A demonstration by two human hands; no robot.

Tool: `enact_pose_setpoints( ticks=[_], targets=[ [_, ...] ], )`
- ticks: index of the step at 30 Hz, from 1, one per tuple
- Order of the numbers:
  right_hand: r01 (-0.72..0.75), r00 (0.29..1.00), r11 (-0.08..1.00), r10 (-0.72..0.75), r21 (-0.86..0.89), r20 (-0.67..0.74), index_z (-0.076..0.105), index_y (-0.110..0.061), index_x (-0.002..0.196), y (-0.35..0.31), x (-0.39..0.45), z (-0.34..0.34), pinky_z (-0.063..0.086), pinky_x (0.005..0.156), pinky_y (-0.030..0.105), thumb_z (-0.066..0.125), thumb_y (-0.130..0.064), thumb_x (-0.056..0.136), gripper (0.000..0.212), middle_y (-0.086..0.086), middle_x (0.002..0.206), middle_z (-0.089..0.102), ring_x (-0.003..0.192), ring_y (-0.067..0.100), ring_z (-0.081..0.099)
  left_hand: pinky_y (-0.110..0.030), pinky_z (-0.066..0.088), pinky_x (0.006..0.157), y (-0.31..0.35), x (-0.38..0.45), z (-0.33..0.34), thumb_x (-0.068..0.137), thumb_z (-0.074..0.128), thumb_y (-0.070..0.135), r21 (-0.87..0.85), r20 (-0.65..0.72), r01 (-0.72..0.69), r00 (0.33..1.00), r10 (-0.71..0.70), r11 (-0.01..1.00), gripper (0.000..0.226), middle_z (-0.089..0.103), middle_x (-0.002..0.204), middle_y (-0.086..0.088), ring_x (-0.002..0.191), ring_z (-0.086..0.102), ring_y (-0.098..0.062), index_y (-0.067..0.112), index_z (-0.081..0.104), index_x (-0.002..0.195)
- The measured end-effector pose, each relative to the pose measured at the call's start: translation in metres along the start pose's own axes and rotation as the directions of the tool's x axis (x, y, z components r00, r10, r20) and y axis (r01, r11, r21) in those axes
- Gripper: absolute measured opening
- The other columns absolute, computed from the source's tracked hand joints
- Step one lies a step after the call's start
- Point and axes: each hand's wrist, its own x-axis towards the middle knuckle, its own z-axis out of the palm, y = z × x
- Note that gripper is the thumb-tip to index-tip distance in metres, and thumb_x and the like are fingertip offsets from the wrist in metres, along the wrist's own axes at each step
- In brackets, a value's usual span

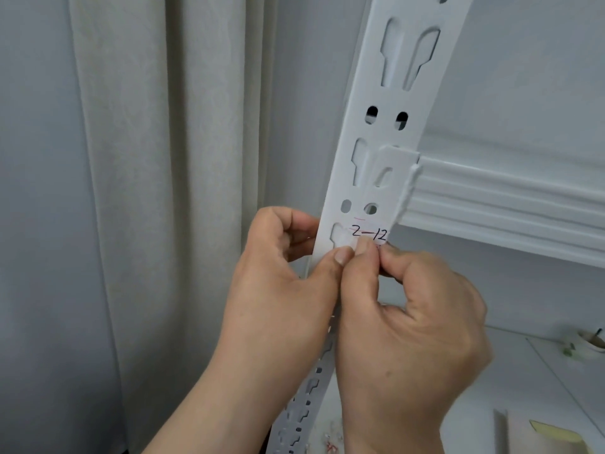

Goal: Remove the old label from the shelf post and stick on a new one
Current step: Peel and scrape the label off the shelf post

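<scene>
A white slotted metal shelf post runs up the middle of the head view. On it, just under a pair of holes, sits a small white label with "2-12" handwritten in black and a red edge. My left hand grips the post from the left, its thumb pressing the post's face just left of the label's lower edge. My right hand is curled, its thumb and forefinger pinching the label's bottom edge. The post below the label is hidden by both hands.
A white shelf beam hooks into the post and runs right. Grey-white curtains hang at left. On the lower shelf board stand a small cup with tools and a yellow pad.
</scene>
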Motion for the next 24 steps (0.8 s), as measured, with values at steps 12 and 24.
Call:
enact_pose_setpoints(
  ticks=[12,24],
  targets=[
    [-0.018,1.0,1.0,0.018,-0.023,-0.024,0.062,-0.013,0.059,-0.0015,0.0025,0.0005,0.051,0.075,0.048,0.072,-0.012,0.075,0.019,-0.005,0.06,0.064,0.068,0.009,0.047,-0.041,0.058,0.084,0.0033,-0.0006,0.0017,0.072,0.073,0.033,-0.007,-0.002,0.029,1.0,-0.029,1.0,0.02,0.076,0.096,0.006,0.096,0.073,-0.015,0.038,0.059,0.084],
    [-0.064,0.997,0.998,0.063,0.018,0.04,0.067,-0.013,0.07,-0.0001,0.0041,-0.0022,0.053,0.074,0.051,0.072,-0.02,0.076,0.01,-0.007,0.067,0.067,0.08,-0.011,0.033,-0.047,0.059,0.087,0.0,0.0006,0.0011,0.073,0.072,0.039,0.03,-0.004,0.016,1.0,-0.016,0.999,0.022,0.075,0.1,0.007,0.101,0.071,-0.017,0.04,0.056,0.088]
  ],
)
